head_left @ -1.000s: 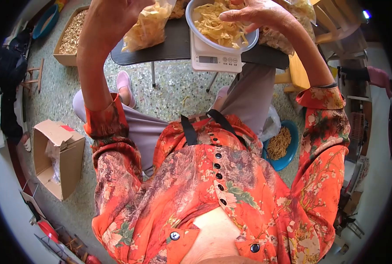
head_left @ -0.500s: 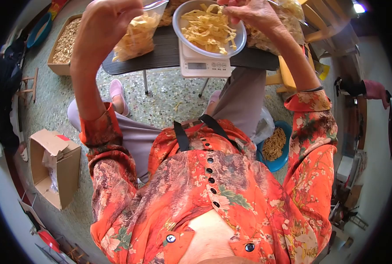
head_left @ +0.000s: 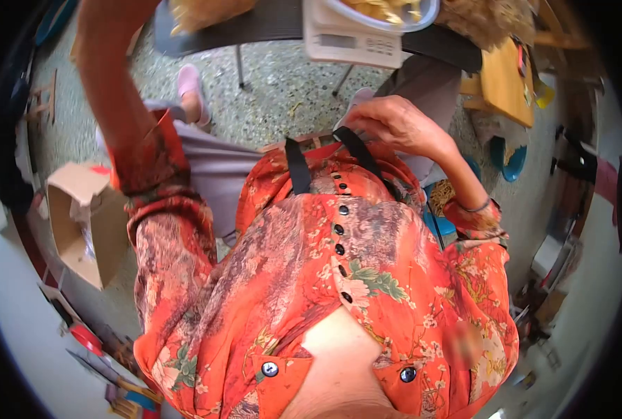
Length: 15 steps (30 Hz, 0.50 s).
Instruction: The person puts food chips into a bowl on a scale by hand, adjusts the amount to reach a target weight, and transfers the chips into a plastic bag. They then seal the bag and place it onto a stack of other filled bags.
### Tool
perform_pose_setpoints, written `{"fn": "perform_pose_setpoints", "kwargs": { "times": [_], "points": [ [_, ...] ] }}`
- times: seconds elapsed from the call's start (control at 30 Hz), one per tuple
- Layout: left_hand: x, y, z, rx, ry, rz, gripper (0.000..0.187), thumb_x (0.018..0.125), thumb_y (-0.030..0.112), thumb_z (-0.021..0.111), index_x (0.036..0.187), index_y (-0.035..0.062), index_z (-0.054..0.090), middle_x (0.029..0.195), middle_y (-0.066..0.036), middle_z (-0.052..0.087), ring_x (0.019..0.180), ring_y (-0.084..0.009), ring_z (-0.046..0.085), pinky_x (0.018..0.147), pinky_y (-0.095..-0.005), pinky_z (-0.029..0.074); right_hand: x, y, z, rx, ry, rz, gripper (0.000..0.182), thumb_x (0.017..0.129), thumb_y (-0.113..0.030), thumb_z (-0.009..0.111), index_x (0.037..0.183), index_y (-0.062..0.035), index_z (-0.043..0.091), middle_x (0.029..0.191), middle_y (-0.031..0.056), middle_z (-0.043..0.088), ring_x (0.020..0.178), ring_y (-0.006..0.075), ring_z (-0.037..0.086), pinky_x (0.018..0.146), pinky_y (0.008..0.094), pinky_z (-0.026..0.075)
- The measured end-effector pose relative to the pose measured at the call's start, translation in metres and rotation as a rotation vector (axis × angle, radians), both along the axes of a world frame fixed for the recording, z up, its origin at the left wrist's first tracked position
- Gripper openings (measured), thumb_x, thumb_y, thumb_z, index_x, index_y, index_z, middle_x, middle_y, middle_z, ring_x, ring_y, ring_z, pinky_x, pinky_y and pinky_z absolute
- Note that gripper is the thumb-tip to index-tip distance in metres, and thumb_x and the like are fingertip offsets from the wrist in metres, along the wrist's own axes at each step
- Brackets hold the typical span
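My right hand is low over my lap, fingers curled together beside a black strap. Its fingertips are hidden, so I cannot make out what they hold, if anything. Of my left arm, only the forearm shows; the hand is past the top edge. On the dark table, a white digital scale carries a pale plastic bowl with yellowish dried strips. A blurred bag of similar pieces lies at the table's left.
A cardboard box with clear plastic inside stands on the speckled floor at left. At right are a blue basin holding brown strips, a wooden chair and another blue basin. More bagged pieces lie at the table's right.
My right hand has come down from the bowl to my lap. My left hand has gone up out of view. The view has tilted, so the table sits higher.
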State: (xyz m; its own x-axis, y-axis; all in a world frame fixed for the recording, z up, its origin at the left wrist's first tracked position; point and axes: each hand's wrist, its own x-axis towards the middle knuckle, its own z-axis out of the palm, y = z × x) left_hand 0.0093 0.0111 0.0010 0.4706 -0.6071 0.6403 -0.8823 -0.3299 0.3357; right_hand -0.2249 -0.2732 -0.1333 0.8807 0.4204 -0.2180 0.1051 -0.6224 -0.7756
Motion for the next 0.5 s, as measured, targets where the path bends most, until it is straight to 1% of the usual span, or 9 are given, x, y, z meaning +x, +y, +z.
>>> {"fn": "perform_pose_setpoints", "kwargs": {
  "times": [0.07, 0.1, 0.13, 0.17, 0.2, 0.27, 0.33, 0.4, 0.5],
  "points": [
    [0.017, 0.013, -0.006, 0.081, 0.174, 0.008, 0.014, 0.097, 0.007, 0.068, 0.108, -0.0016, 0.070, 0.103, -0.005, 0.069, 0.094, -0.0121, 0.067, 0.087, -0.0254, 0.051, -0.016, -0.024, 0.001, 0.048, -0.002, -0.198, 0.016, 0.096, -0.015, 0.067, 0.104, -0.0016, 0.070, 0.082, 0.0111, 0.070, 0.073, 0.0237, 0.068, 0.069, 0.0359, 0.054],
    [0.026, 0.012, -0.001, 0.082, 0.222, -0.106, 0.017, 0.099, 0.008, 0.066, 0.113, 0.0002, 0.069, 0.108, -0.004, 0.070, 0.098, -0.0117, 0.066, 0.090, -0.0243, 0.049, -0.029, -0.037, 0.009, 0.064, -0.131, -0.452, 0.016, 0.096, -0.017, 0.068, 0.102, -0.0027, 0.071, 0.080, 0.0069, 0.070, 0.071, 0.0189, 0.065, 0.067, 0.0332, 0.053],
    [0.022, 0.009, 0.000, 0.138, 0.206, 0.061, 0.016, 0.099, 0.007, 0.066, 0.113, -0.0007, 0.069, 0.109, -0.004, 0.068, 0.101, -0.0113, 0.065, 0.090, -0.0236, 0.049, -0.044, -0.050, 0.012, 0.075, -0.265, -0.703, 0.016, 0.097, -0.019, 0.069, 0.101, -0.0037, 0.072, 0.079, 0.0027, 0.069, 0.069, 0.0141, 0.062, 0.065, 0.0305, 0.051],
    [0.018, 0.005, 0.004, 0.063, 0.156, -0.023, 0.017, 0.096, 0.011, 0.070, 0.109, 0.0001, 0.072, 0.096, -0.003, 0.069, 0.088, -0.0094, 0.064, 0.084, -0.0224, 0.048, -0.063, -0.070, 0.009, 0.055, -0.262, -0.952, 0.017, 0.098, -0.023, 0.070, 0.099, -0.0060, 0.073, 0.078, -0.0023, 0.067, 0.069, 0.0078, 0.059, 0.063, 0.0253, 0.048],
    [0.020, 0.007, 0.001, 0.059, 0.246, 0.044, 0.015, 0.097, 0.010, 0.069, 0.108, 0.0006, 0.072, 0.097, -0.002, 0.067, 0.088, -0.0098, 0.064, 0.084, -0.0235, 0.049, -0.083, -0.088, 0.006, 0.134, -0.279, -1.135, 0.018, 0.099, -0.022, 0.068, 0.099, -0.0051, 0.073, 0.077, -0.0014, 0.066, 0.067, 0.0062, 0.057, 0.061, 0.0225, 0.047],
    [0.027, 0.012, 0.001, 0.189, 0.077, 0.076, 0.013, 0.097, 0.008, 0.069, 0.108, 0.0004, 0.071, 0.097, -0.005, 0.066, 0.087, -0.0122, 0.064, 0.081, -0.0256, 0.050, -0.140, -0.150, -0.052, 0.345, -0.167, -1.496, 0.019, 0.098, -0.021, 0.067, 0.100, -0.0031, 0.073, 0.079, 0.0013, 0.068, 0.062, 0.0076, 0.059, 0.056, 0.0231, 0.047],
    [0.038, 0.022, -0.005, 0.201, -0.007, 0.003, 0.012, 0.096, 0.007, 0.070, 0.106, 0.0005, 0.070, 0.096, -0.007, 0.066, 0.089, -0.0133, 0.063, 0.080, -0.0268, 0.051, -0.204, -0.185, -0.118, 0.283, -0.134, -1.636, 0.020, 0.097, -0.020, 0.066, 0.102, -0.0022, 0.072, 0.080, 0.0030, 0.069, 0.062, 0.0082, 0.061, 0.054, 0.0232, 0.048],
    [0.038, 0.018, -0.015, 0.110, 0.156, 0.053, 0.011, 0.097, 0.005, 0.069, 0.105, -0.0026, 0.070, 0.095, -0.005, 0.067, 0.090, -0.0103, 0.062, 0.083, -0.0240, 0.050, -0.246, -0.196, -0.165, 0.227, -0.081, -1.772, 0.021, 0.096, -0.020, 0.065, 0.104, -0.0013, 0.072, 0.081, 0.0046, 0.071, 0.062, 0.0088, 0.064, 0.052, 0.0233, 0.049],
    [0.045, 0.022, -0.020, 0.116, 0.164, 0.071, 0.011, 0.096, 0.003, 0.070, 0.104, -0.0031, 0.071, 0.096, -0.005, 0.068, 0.090, -0.0104, 0.063, 0.086, -0.0240, 0.050, -0.293, -0.182, -0.224, 0.142, 0.057, -1.830, 0.020, 0.091, -0.016, 0.067, 0.103, -0.0020, 0.074, 0.082, 0.0073, 0.074, 0.067, 0.0124, 0.070, 0.052, 0.0267, 0.052]
  ]
}}
